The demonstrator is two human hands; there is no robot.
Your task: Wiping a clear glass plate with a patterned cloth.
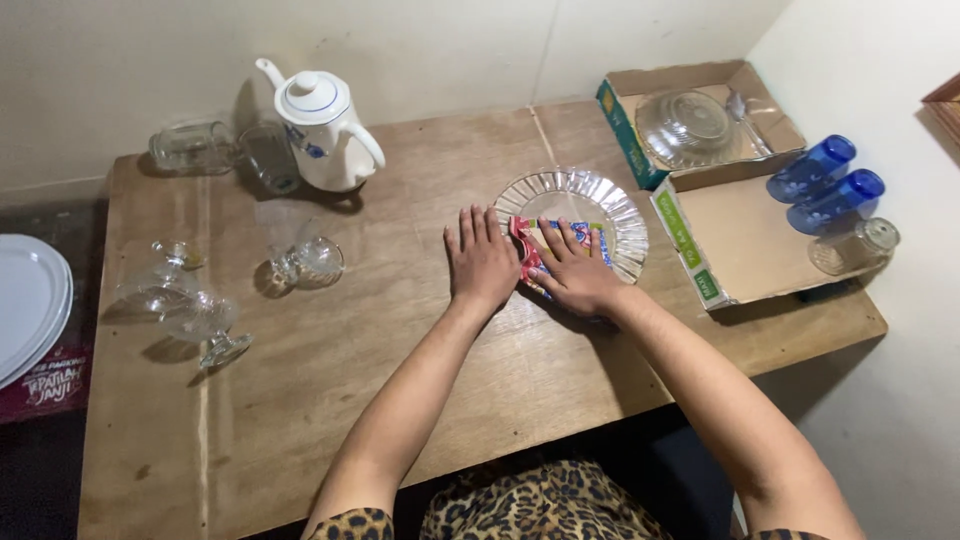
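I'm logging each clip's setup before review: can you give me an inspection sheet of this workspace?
Surface: worn wooden table, pale streaks along it.
Job's things: folded red and blue cloth lying on a ribbed clear glass plate.
Clutter: white teapot; two glass mugs on their sides; stemmed glasses, tipped over; open cardboard box with a glass dish, two blue glasses and a clear one.
Hands: left hand flat on the table at the plate's edge; right hand pressing on the cloth.
Cables: nothing seen.
Surroundings: pale walls; stacked white plates at far left.
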